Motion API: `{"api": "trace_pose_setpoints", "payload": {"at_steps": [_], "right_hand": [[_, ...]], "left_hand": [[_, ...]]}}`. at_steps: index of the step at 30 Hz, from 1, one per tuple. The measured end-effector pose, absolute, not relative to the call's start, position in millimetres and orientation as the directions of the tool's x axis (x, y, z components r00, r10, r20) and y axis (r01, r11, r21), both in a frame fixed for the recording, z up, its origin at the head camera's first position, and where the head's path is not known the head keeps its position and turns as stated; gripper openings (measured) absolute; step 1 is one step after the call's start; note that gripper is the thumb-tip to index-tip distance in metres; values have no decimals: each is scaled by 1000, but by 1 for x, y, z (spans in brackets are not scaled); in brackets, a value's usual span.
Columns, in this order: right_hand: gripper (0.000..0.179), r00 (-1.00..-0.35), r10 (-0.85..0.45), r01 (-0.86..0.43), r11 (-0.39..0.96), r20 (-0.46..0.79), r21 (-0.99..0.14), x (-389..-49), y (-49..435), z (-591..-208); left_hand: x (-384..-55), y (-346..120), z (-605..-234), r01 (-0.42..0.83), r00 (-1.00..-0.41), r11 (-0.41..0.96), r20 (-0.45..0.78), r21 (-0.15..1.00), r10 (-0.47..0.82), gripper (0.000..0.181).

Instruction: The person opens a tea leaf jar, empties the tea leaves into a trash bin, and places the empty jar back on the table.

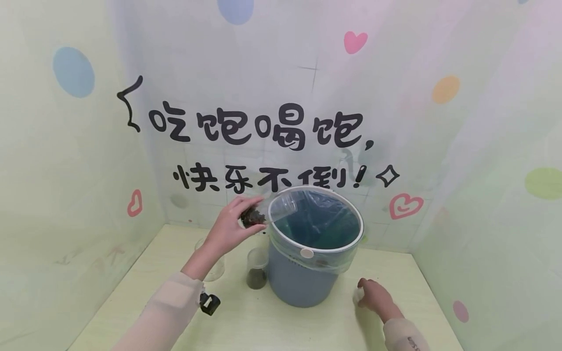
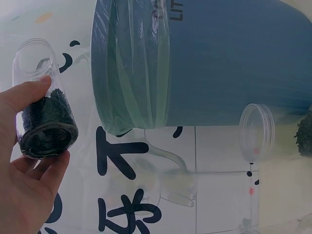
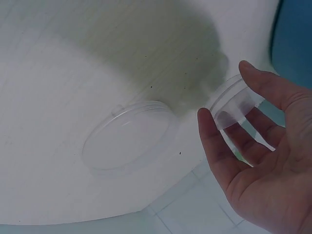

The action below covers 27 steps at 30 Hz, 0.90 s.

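Note:
My left hand (image 1: 234, 222) grips a clear plastic jar (image 2: 41, 105) with dark dried flakes in its bottom. The jar is tilted, its mouth over the left rim of a blue bin (image 1: 303, 278); the flakes still lie at its base end. Between thumb and fingers, my right hand (image 3: 265, 151) holds a clear round lid (image 3: 234, 105) low at the table's right side. A second clear lid (image 3: 129, 139) lies on the table near that hand. Left of the bin stands another clear jar (image 1: 257, 273) with dark flakes in it.
A transparent bag lines the bin, folded over its white rim (image 1: 316, 250). Partly behind the left forearm stands a clear container (image 1: 216, 272). The pale table (image 1: 246, 324) is enclosed by printed wall sheets (image 1: 474, 161) at the back and sides.

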State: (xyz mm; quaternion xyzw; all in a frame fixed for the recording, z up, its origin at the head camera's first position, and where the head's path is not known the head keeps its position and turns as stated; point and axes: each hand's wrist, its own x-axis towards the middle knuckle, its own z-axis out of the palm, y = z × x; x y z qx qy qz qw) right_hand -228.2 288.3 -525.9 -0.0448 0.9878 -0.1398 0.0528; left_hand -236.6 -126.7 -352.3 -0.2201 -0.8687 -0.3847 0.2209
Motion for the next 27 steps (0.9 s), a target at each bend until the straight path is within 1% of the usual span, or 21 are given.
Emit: {"api": "trace_pose_setpoints", "payload": {"at_steps": [5,9,14,17,20,24,27], "right_hand": [[47,-989,-96,-68,970,-110,-235,-226,288,-535],[48,-990,-112,-91,974,-90,-207,-222,288,-541],[47,-990,-125,-107,971,-72,-212,-221,290,-539],[43,-992,-103,-83,966,-68,-245,-226,292,-529],[39,-997,-77,-66,952,-25,-299,-235,296,-513],[40,-997,-54,-73,916,59,-396,-248,303,-482],[44,-996,-29,-68,882,90,-466,-256,306,-454]], "left_hand": [[-237,-127,-354,551,-807,607,552,573,210,64],[-237,-127,-355,554,-803,608,556,568,212,64],[-237,-128,-356,554,-803,610,557,567,213,63],[-237,-128,-355,549,-808,609,550,573,211,64],[-237,-128,-355,538,-816,611,540,580,206,64],[-236,-129,-355,532,-820,613,537,584,199,64],[-236,-129,-354,535,-817,611,541,584,199,64]]}}
